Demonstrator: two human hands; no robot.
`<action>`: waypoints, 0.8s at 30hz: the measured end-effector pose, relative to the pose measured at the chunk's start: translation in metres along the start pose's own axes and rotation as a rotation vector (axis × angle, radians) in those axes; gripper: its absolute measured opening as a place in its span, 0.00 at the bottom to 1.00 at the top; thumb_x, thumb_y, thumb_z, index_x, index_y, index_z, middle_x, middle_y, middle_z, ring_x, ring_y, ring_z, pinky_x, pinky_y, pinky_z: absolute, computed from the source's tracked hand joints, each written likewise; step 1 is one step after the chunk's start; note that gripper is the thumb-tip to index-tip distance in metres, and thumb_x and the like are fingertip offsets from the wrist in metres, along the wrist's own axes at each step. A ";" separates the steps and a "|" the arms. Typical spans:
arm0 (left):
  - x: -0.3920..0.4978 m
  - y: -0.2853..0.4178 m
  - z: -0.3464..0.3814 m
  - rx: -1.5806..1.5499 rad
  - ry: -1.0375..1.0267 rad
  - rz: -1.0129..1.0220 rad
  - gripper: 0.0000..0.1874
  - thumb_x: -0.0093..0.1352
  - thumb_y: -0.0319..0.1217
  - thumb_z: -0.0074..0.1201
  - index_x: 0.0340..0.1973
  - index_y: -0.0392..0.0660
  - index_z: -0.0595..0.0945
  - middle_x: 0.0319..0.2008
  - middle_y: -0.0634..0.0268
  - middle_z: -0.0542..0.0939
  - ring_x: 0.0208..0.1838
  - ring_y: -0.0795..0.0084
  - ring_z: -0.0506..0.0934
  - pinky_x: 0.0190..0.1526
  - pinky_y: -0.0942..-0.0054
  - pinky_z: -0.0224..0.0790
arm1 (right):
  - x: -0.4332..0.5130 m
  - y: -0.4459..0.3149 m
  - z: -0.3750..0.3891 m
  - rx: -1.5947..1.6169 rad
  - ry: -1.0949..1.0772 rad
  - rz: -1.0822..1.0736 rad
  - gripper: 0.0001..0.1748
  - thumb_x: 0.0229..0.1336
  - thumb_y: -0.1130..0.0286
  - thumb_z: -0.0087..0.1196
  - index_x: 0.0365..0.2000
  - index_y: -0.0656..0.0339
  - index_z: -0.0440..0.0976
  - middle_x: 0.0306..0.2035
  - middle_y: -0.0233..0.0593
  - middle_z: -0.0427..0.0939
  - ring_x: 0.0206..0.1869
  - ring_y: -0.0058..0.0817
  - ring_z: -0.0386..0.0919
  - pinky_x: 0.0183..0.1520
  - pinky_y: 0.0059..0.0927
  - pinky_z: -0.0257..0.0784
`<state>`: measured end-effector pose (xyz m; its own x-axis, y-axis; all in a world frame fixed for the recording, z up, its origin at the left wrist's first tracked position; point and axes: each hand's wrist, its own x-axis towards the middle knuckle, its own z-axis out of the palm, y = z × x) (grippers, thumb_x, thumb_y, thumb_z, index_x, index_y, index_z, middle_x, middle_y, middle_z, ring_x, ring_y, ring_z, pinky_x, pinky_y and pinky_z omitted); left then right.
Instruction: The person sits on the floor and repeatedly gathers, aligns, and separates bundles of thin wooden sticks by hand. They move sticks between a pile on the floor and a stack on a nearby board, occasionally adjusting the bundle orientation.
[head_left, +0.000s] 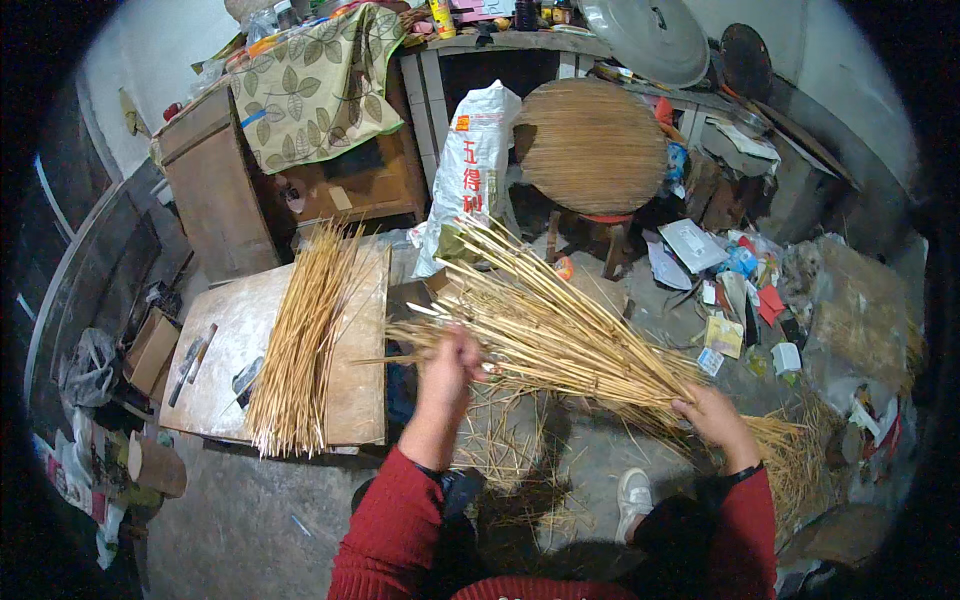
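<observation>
My right hand (709, 420) is closed around the lower end of a bundle of straw stalks (570, 330), which fans out up and to the left. Blurred, with its fingers curled, my left hand (450, 356) is at the left side of this fan. Thin stalks jut out left of that hand, but whether its fingers grip any cannot be seen. A second, straighter bundle of straw (300, 352) lies lengthwise on a pale wooden board (356, 405) at the left. On the same board, a dark-handled knife-like tool (191, 367) rests left of the straw.
Loose straw (510, 442) litters the concrete floor around a white shoe (635, 499). Beyond the fan stand a white woven sack (472, 165) bearing writing and a round-topped stool (592, 146). Paper and plastic rubbish (739, 292) is heaped at the right. A cardboard box (152, 349) sits left of the board.
</observation>
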<state>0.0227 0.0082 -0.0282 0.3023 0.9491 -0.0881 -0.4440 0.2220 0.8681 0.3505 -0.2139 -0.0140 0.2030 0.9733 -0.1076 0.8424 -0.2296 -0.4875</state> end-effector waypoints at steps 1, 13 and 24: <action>0.004 0.014 -0.011 -0.003 0.055 0.100 0.16 0.76 0.41 0.35 0.25 0.52 0.67 0.16 0.74 0.61 0.18 0.79 0.62 0.21 0.77 0.62 | -0.002 0.005 -0.002 -0.033 -0.020 0.052 0.18 0.62 0.57 0.50 0.44 0.61 0.72 0.38 0.56 0.78 0.42 0.55 0.76 0.44 0.46 0.71; -0.015 0.006 0.008 0.346 -0.154 0.204 0.20 0.76 0.45 0.41 0.35 0.41 0.78 0.17 0.71 0.67 0.18 0.82 0.66 0.22 0.80 0.63 | 0.008 0.006 0.016 0.057 0.109 -0.119 0.22 0.62 0.59 0.52 0.49 0.66 0.69 0.41 0.56 0.78 0.47 0.50 0.76 0.49 0.42 0.70; -0.013 -0.029 0.021 0.489 -0.386 -0.376 0.16 0.74 0.43 0.48 0.30 0.45 0.76 0.17 0.74 0.69 0.19 0.81 0.67 0.23 0.77 0.68 | 0.010 -0.033 0.022 0.004 -0.081 -0.213 0.19 0.61 0.58 0.52 0.45 0.64 0.69 0.32 0.51 0.78 0.37 0.51 0.77 0.40 0.44 0.71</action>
<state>0.0489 -0.0156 -0.0417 0.6762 0.6621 -0.3232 0.1489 0.3068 0.9401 0.3135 -0.1969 -0.0178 -0.0201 0.9973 -0.0707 0.8601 -0.0189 -0.5098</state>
